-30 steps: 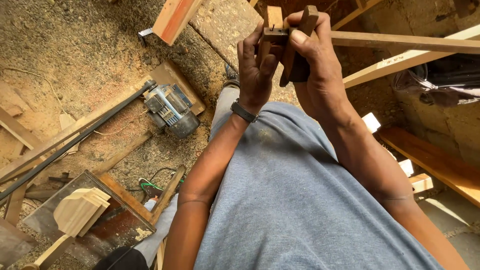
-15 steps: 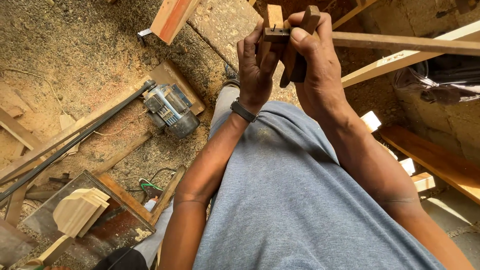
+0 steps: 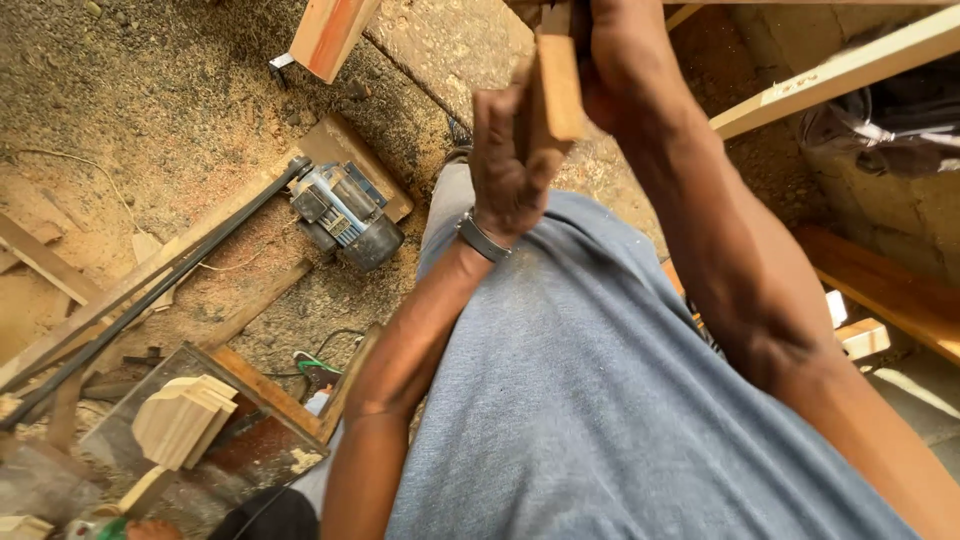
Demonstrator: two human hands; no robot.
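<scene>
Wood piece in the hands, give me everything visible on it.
The wood piece is a small, flat block of pale tan, unfinished-looking timber with squared edges. It stands roughly upright near the top of the head view, above the person's grey shirt. The left hand wraps it from the left; the right hand closes on it from the right and above. Its upper end is cut off by the frame, so its full shape is unclear.

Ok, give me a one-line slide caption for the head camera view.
Both hands, left hand and right hand, grip a small wooden piece above a sawdust-covered floor with an electric motor.
</scene>
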